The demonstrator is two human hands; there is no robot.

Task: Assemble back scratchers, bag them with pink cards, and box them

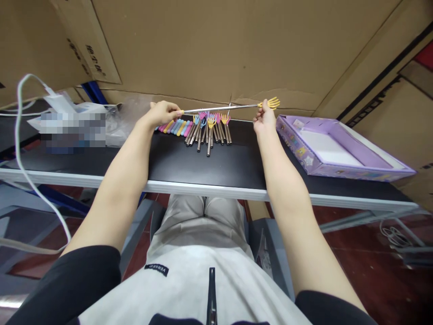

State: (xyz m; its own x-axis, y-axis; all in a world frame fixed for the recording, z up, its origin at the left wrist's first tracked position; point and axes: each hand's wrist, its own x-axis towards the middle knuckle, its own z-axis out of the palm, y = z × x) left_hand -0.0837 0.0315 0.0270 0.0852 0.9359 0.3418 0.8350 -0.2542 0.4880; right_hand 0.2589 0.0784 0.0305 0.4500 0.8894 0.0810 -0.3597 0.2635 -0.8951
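Stretched between my two hands is a telescopic back scratcher [221, 109] with a thin metal rod and a yellow claw-shaped head. My left hand [164, 113] is closed on its yellow handle end, most of which the fingers hide. At the other end my right hand [265, 118] pinches the rod just below the yellow claw. Beneath the rod lie several short metal back scratcher heads [210, 131] with pink, blue, yellow and purple claws. A row of coloured plastic handles [178, 127] sits beside them, partly behind my left hand.
A purple open box [338, 169] stands on the black table [206, 174] at right. Clear plastic bags [125, 122] and a white cable [20, 135] are at left. Cardboard [203, 49] walls the back edge.
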